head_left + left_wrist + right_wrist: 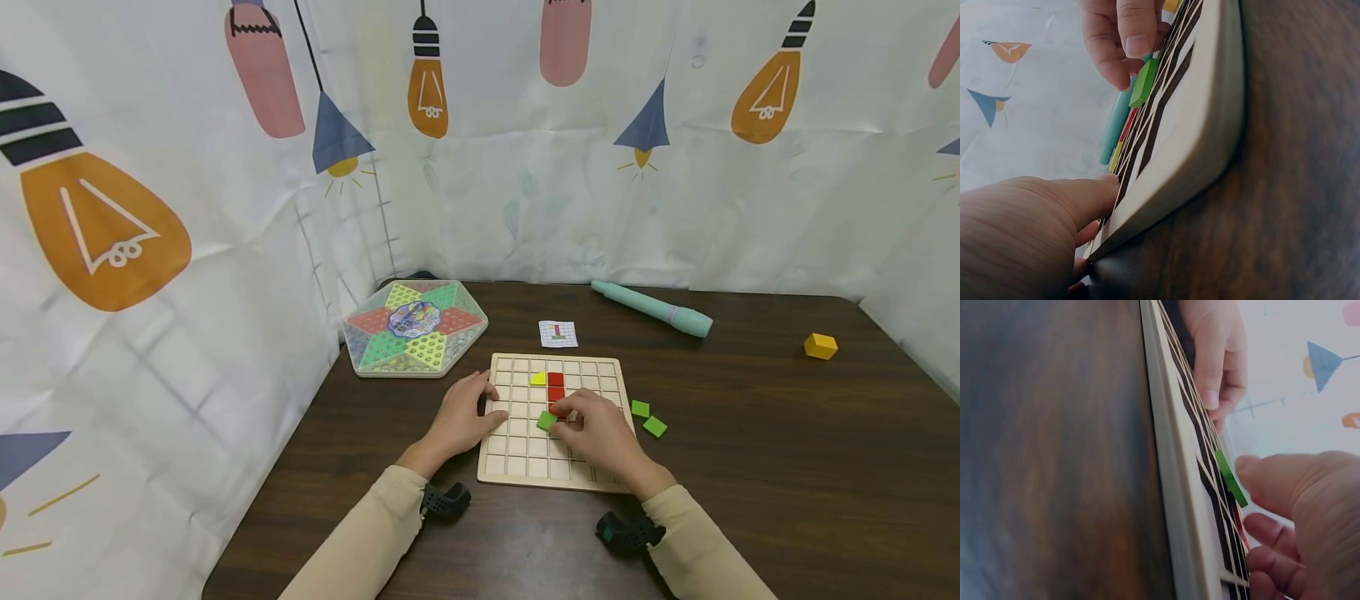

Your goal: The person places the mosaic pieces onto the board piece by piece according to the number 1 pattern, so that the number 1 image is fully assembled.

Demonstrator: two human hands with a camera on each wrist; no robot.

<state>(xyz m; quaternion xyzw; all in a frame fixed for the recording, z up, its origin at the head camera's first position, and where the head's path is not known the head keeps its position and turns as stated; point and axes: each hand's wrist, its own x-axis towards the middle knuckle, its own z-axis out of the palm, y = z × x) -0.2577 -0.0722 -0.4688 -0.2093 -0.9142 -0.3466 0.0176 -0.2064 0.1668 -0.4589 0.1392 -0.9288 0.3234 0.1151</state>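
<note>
A light wooden grid board [517,471] lies on the table. Three red tiles [556,380] form a column near its top, the lowest partly hidden by fingers; a yellow tile [537,379] sits left of the top one. My right hand [603,433] pinches a green tile [546,421] between thumb and fingertips, just below the red column. The tile is turned askew to the grid, close to the surface. My left hand [461,417] rests at the board's left edge, its thumb [1094,194] lying on top and its other fingers partly hidden.
Two loose green tiles [655,427] lie right of the board. Behind it is a small printed pattern card [558,334]. A hexagonal clear game box [415,328] stands back left, a mint-green tube [652,308] at the back and a yellow block [821,346] at far right.
</note>
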